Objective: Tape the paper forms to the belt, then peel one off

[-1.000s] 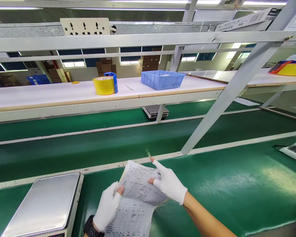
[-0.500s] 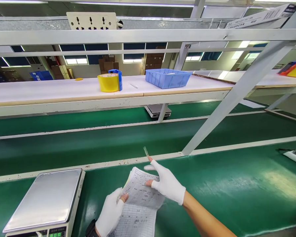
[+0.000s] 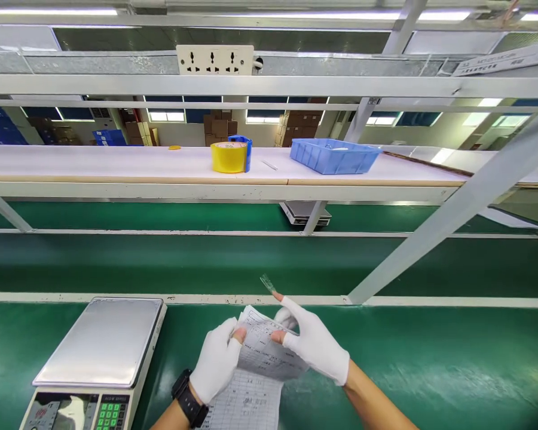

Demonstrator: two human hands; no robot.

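Your left hand point(image 3: 217, 360), in a white glove with the fingertips cut away, pinched the left edge of a sheaf of printed forms point(image 3: 255, 373) between the bare thumb tip and the fingers curled behind the paper. A black watch point(image 3: 189, 399) sat on that wrist. Your right hand point(image 3: 311, 346), gloved the same way, lay on the upper right part of the forms, thumb tip pressing the top sheet near its middle while the index finger stuck out forward and to the left, away from the page; whether the other fingers gripped the paper from behind I cannot tell. The forms were held low over the green bench mat point(image 3: 430, 358), just in front of you, their upper part bent and lifted toward the white rail, the lower part hanging back toward your body. A small clear strip point(image 3: 268, 282) lay on the mat just beyond your right index fingertip, near the rail. To your left a weighing scale point(image 3: 101, 341) with a steel platform stood on the mat, near your left hand but apart from it. On the white shelf point(image 3: 116, 164) across the belt stood a roll of yellow tape point(image 3: 229, 157) in a blue dispenser, and to its right a blue plastic bin point(image 3: 334, 155). A white socket strip point(image 3: 215, 60) was fixed to the frame above.
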